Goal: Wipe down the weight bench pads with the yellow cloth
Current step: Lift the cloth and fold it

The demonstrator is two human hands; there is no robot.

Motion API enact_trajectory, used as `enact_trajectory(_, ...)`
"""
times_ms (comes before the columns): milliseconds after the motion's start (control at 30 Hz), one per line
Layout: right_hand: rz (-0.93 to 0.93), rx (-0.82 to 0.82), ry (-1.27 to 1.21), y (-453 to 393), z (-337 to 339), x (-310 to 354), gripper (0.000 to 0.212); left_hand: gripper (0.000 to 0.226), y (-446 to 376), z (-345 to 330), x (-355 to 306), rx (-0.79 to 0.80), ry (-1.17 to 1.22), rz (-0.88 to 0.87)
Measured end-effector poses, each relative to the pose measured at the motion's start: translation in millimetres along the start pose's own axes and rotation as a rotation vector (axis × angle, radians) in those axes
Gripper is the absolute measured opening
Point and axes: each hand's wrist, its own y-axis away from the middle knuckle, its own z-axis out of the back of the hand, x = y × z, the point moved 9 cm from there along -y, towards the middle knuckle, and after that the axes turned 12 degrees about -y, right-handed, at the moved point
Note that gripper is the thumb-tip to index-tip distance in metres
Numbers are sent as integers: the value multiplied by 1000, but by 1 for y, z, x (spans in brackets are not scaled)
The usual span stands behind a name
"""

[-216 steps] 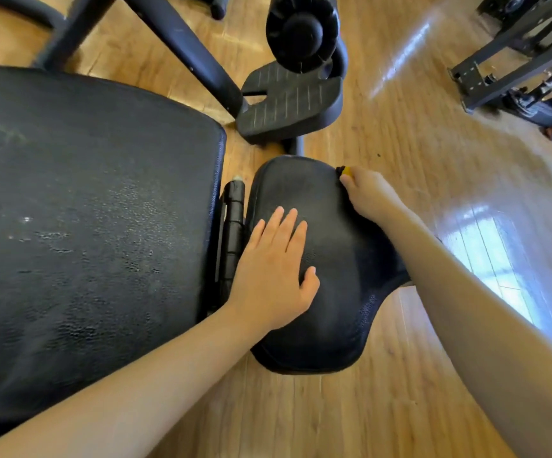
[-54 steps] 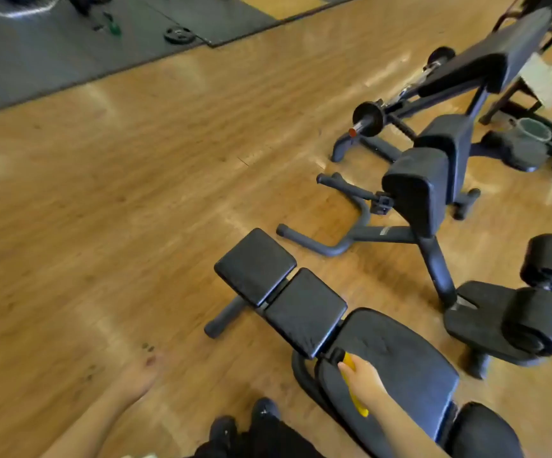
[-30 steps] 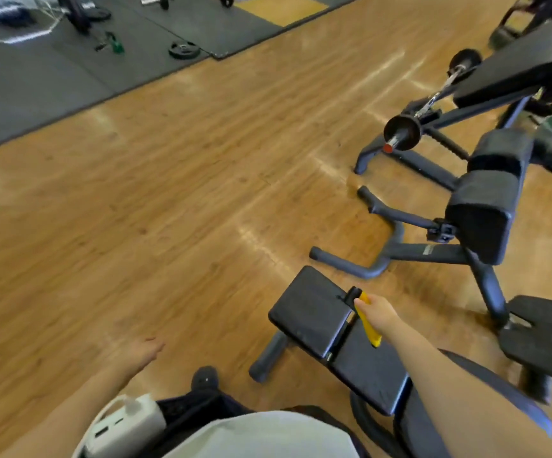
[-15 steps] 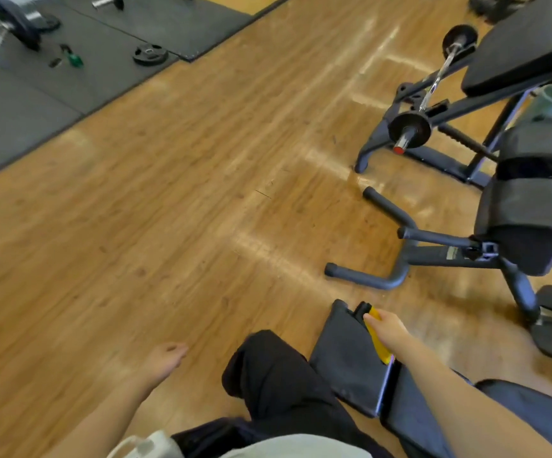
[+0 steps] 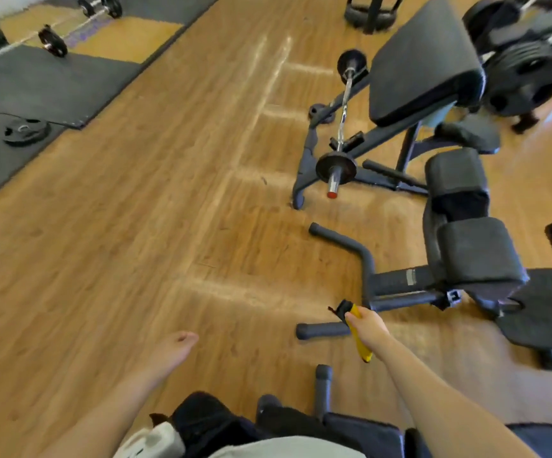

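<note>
In the head view, the person's right hand [image 5: 368,328] is held out over the wooden floor [image 5: 135,226], its fingers clamped round the yellow cloth [image 5: 360,342], which is folded into a narrow strip; a dark end sticks out above the fist and the yellow end hangs below it. The cloth is in the air, clear of any pad. The left hand [image 5: 173,350] hangs lower left over the floor, holding nothing, its fingers loosely curled together.

At the bottom edge lies the black weight bench pad [image 5: 367,436], partly cut off by the frame, with a foam-capped leg [image 5: 323,388] standing out from it toward the floor. Just beyond the right hand stands a black hyperextension bench [image 5: 476,256] with its curved floor bar [image 5: 350,249]. Farther off, a preacher curl bench [image 5: 423,61] carries a curl bar [image 5: 342,127] with plates. Black rubber mats [image 5: 36,84] with a barbell [image 5: 53,31] and a loose weight plate [image 5: 25,130] fill the upper left.
</note>
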Motion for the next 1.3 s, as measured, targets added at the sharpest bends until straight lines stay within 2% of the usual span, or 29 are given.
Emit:
enact_trajectory(200,-93,-169,-140,-39,45,22,34,22,-99,16,-117,141,-200,-158)
enact_trajectory(333,-164,-321,-293,-49,60,34,29,14,-162,29,-209,200,-370,-317)
enact_trajectory(500,-262,-458,-426,-43,67,50,19,15,-186,27,-314,326,-566,-485)
enact_trajectory(633,-284,-577,-531,-28,76,65,17,16,-177,-5,-379,440,-715,-610)
enact_trajectory(733,-233,-655,-598,-19,87,78,17,23,-139,-47,-412,575,-588,-622)
enact_trajectory(800,-166,-708,-642,-16,100,90,17,38,-104,-81,-423,803,-411,-509)
enact_trajectory(867,-93,-762,-659,-16,113,104,27,53,-70,-111,-430,1021,-262,-400)
enact_trajectory(933,-16,-781,-715,-16,123,118,41,48,-40,-134,-443,1121,-287,-465)
enact_trajectory(1033,100,-753,-772,-11,140,135,52,41,-21,-152,-470,1047,-373,-621)
enact_trajectory(1167,35,-782,-882,1,168,112,63,28,-16,-161,-497,1042,-368,-690)
enact_trajectory(1300,-8,-873,-1035,15,189,96,38,32,-12,-166,-514,1041,-426,-763)
